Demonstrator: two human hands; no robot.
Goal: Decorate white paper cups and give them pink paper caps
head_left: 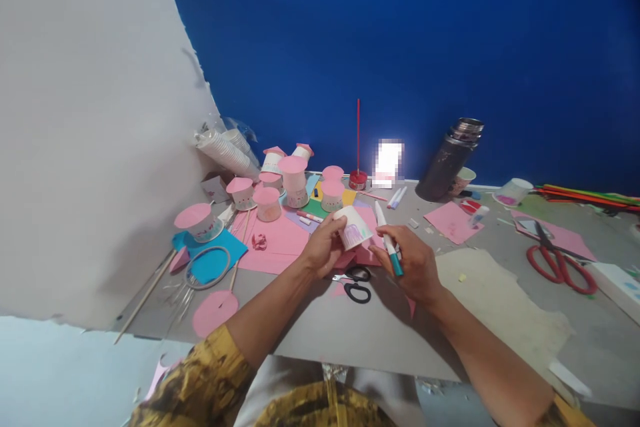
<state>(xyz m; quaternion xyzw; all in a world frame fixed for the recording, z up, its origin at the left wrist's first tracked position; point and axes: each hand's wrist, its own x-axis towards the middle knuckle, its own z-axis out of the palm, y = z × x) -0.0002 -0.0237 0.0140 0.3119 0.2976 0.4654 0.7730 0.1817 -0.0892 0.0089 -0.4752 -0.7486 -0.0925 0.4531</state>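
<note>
My left hand (324, 245) grips a white paper cup (354, 229) by its side; purple and green marks show on the wall facing me. Close to its right, my right hand (411, 257) is closed around a white marker (389, 238) with a teal end pointing down toward me. The marker's other end points up and away, beside the cup. Below the cup lie black-handled scissors (358, 291) on the table. Pink paper (285, 247) spreads under and left of my left hand.
Several cups with pink paper discs (293, 165) stand at the back left, near stacked white cups (230, 153). A dark flask (449, 160) stands at the back right. Red-handled scissors (560, 267) lie far right. A blue sheet (207, 267) with a ring is at left.
</note>
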